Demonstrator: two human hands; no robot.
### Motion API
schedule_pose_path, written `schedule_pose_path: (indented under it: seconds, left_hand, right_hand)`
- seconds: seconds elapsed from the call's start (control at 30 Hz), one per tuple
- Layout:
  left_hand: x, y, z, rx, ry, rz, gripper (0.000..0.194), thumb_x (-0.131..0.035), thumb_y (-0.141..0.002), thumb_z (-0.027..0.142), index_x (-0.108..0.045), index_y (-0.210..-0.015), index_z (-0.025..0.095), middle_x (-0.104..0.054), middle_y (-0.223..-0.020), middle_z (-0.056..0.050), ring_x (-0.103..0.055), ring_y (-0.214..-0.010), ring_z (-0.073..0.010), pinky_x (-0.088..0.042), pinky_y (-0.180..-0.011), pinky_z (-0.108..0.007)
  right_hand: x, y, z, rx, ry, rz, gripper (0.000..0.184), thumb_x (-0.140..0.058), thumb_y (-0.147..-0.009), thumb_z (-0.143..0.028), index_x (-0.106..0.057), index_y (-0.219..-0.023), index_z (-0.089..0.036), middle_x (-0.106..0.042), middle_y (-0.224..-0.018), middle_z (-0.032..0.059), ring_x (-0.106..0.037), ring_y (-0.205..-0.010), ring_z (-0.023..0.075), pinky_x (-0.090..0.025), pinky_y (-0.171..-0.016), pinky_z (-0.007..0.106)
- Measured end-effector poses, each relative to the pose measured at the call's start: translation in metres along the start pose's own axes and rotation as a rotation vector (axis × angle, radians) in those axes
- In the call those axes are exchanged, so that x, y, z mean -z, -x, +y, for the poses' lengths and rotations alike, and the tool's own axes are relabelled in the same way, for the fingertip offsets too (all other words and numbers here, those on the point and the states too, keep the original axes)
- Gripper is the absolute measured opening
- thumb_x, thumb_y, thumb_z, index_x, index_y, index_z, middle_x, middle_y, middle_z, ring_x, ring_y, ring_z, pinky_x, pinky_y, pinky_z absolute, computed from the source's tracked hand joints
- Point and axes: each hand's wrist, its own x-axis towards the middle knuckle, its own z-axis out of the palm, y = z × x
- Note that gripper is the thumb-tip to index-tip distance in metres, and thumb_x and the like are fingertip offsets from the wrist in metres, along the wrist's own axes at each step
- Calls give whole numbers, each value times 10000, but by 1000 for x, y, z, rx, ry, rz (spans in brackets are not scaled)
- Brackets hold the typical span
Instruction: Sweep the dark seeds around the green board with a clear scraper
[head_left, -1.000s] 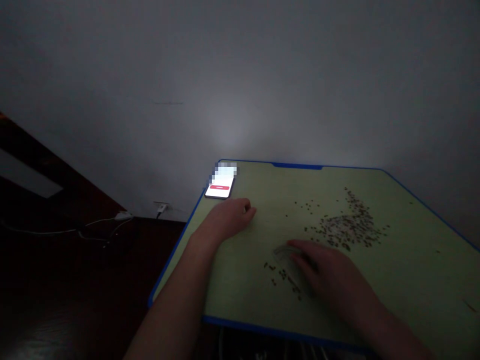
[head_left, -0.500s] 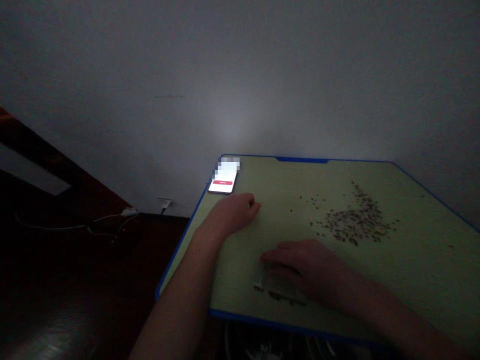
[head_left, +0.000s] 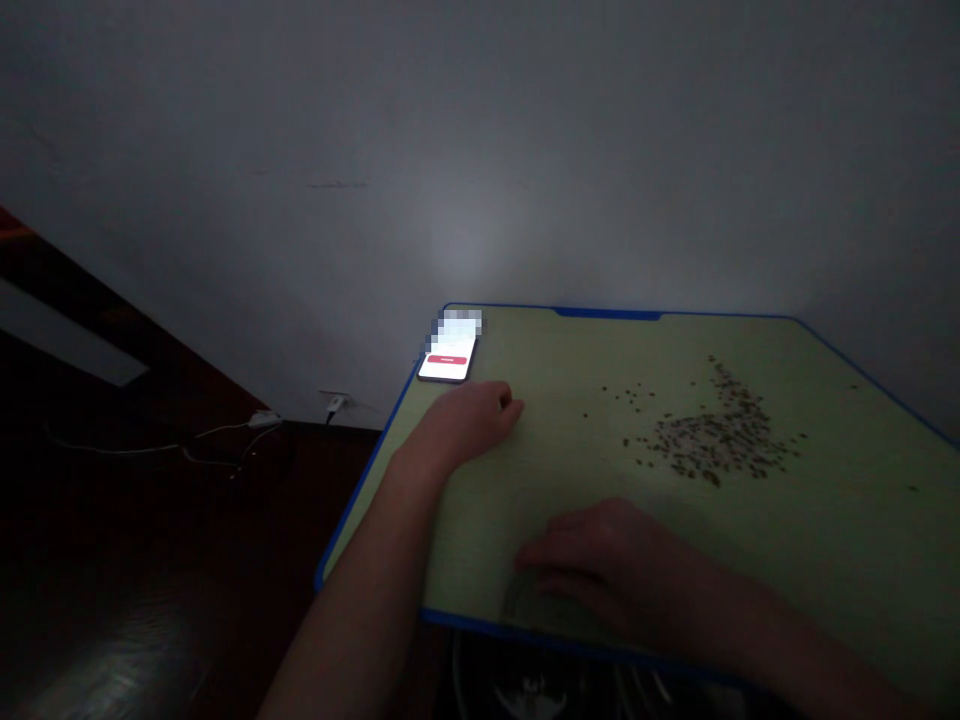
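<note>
On the left part of the pale table (head_left: 547, 360) with its blue edge, my left hand (head_left: 480, 415) rests with its fingers curled in, and nothing shows in it. My right hand (head_left: 600, 555) is near the table's front edge, fingers together and bent down over a clear plastic piece (head_left: 516, 598). Most of that piece is hidden under the hand, and blur hides its exact kind. A scattered heap of small dark seed-like bits (head_left: 712, 440) lies beyond my right hand, with several loose ones around it.
A lit phone (head_left: 445, 369) lies at the table's back left corner, just beyond my left hand. The wall (head_left: 637, 200) stands behind the table. White cables (head_left: 262, 420) run along the dark floor at left. Beneath the front edge is a dark, shiny object (head_left: 532, 690).
My right hand has drawn the clear piece toward me, to the front edge. The dark bits that lay before it on the table no longer show. My left hand stays put.
</note>
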Motion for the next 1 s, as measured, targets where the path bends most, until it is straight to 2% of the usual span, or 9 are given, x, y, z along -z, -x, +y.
schedule_pose_path:
  seconds: [0.33, 0.43, 0.5, 0.63, 0.7, 0.8, 0.87, 0.93, 1.0]
  left_hand:
    - [1, 0, 1, 14, 4, -31, 384, -347, -871, 456, -615, -894, 181, -662, -826, -61, -577, -688, -173, -367, -586, -279]
    - [0, -1, 0, 8, 11, -25, 383, -343, -872, 456, -613, -881, 185, -663, -827, -61, -574, -694, -175, -364, -584, -277]
    - [0, -1, -1, 4, 17, -23, 383, -339, -873, 457, -612, -884, 188, -662, -830, -61, -571, -691, -173, -361, -582, -275]
    - [1, -1, -2, 10, 36, -35, 387, -334, -871, 462, -609, -875, 191, -658, -821, -59, -566, -667, -165, -357, -573, -272]
    - [2, -2, -2, 18, 44, -39, 393, -331, -869, 470, -608, -877, 192, -656, -814, -59, -566, -663, -164, -358, -572, -271]
    - [3, -2, -3, 39, 53, -39, 405, -326, -864, 485, -608, -894, 195, -653, -803, -59, -570, -669, -171, -362, -573, -270]
    - [3, -3, -4, 50, 60, -45, 400, -336, -857, 485, -608, -894, 195, -652, -804, -60, -573, -681, -174, -366, -577, -267]
    - [4, -4, -5, 54, 64, -44, 395, -337, -854, 481, -608, -888, 195, -650, -808, -61, -577, -704, -179, -375, -595, -268]
    - [5, -4, -5, 54, 70, -44, 386, -333, -855, 473, -604, -888, 199, -650, -819, -60, -581, -725, -183, -383, -611, -268]
  right_hand:
    - [3, 3, -6, -17, 3, 13, 194, -492, -877, -230, -664, -953, -277, -707, -874, -42, -636, -773, 117, -436, -697, 216]
    - [11, 9, 1, -56, 50, 131, 219, -483, -873, -237, -659, -989, -298, -707, -907, -43, -641, -785, 127, -451, -715, 238]
    - [23, 18, 10, -131, 94, 239, 224, -488, -863, -262, -657, -1003, -307, -710, -892, -36, -645, -746, 135, -463, -691, 250]
    - [50, 38, 30, -342, 168, 453, 275, -485, -852, -347, -625, -1081, -289, -699, -727, -13, -623, -595, 149, -468, -580, 264]
    - [54, 39, 35, -388, 199, 491, 282, -471, -858, -354, -621, -1080, -267, -686, -688, -4, -619, -582, 153, -469, -574, 270]
    - [43, 26, 34, -371, 249, 483, 246, -461, -860, -293, -640, -1022, -247, -710, -825, 23, -649, -708, 173, -482, -652, 292]
    - [32, 11, 34, -316, 277, 462, 276, -448, -855, -229, -624, -1066, -238, -704, -964, 34, -656, -823, 194, -486, -720, 317]
    - [26, -1, 36, -277, 314, 432, 314, -423, -863, -206, -597, -1123, -231, -691, -1023, 43, -654, -855, 199, -489, -744, 326]
    - [27, -5, 43, -305, 389, 429, 331, -410, -871, -208, -581, -1154, -218, -683, -1048, 59, -654, -866, 209, -491, -749, 335]
